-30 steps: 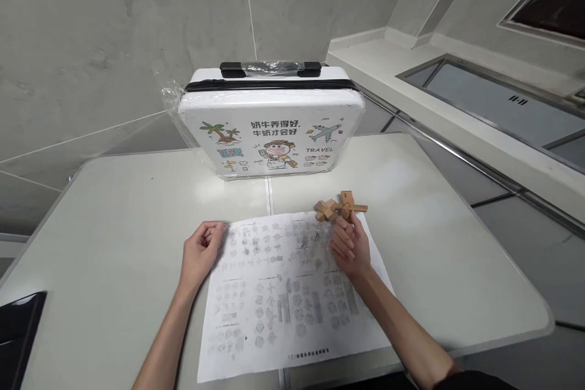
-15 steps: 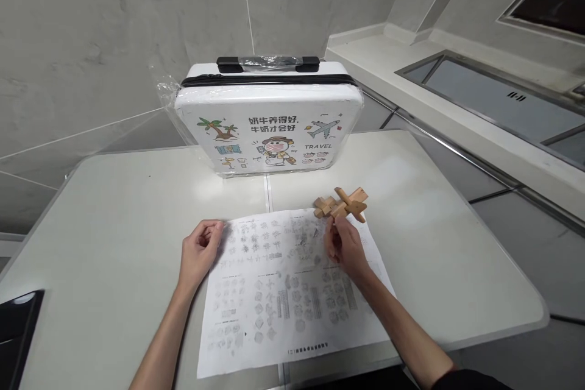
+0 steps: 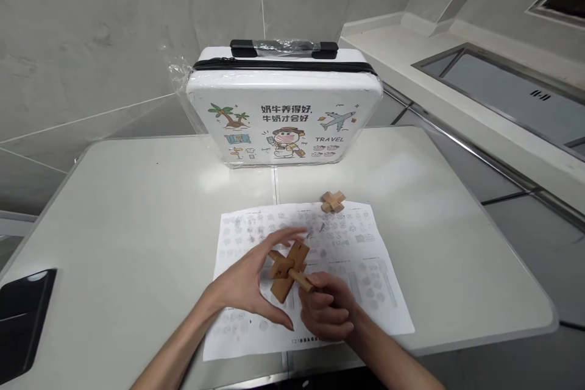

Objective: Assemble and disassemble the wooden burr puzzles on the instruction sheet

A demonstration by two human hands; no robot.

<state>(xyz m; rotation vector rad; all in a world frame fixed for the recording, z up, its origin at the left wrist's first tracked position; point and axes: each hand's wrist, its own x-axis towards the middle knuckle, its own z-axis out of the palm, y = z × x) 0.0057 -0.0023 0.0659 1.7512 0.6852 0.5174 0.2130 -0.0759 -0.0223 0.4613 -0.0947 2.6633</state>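
Observation:
My right hand (image 3: 326,311) is closed on the rod-like end of a wooden interlocking puzzle (image 3: 286,271), held above the printed sheet. The puzzle has several crossed pieces and a round bar sticking out toward my right fingers. Around its left side curves my left hand (image 3: 249,280), thumb and fingers wide apart; whether it touches the wood I cannot tell. A smaller wooden cross-shaped puzzle (image 3: 333,202) rests at the far edge of the white instruction sheet (image 3: 256,344), whose small diagrams are partly hidden by my hands.
Behind the sheet a white cartoon-printed case (image 3: 283,97) in clear plastic stands upright against the wall. A black flat object (image 3: 27,323) lies at the left edge of the pale table (image 3: 137,225). A counter with a sink (image 3: 503,91) runs along the right.
My right hand has picked up the larger wooden puzzle and brought it nearer to me. My left hand has moved right and spread open beside it. The smaller puzzle stays behind.

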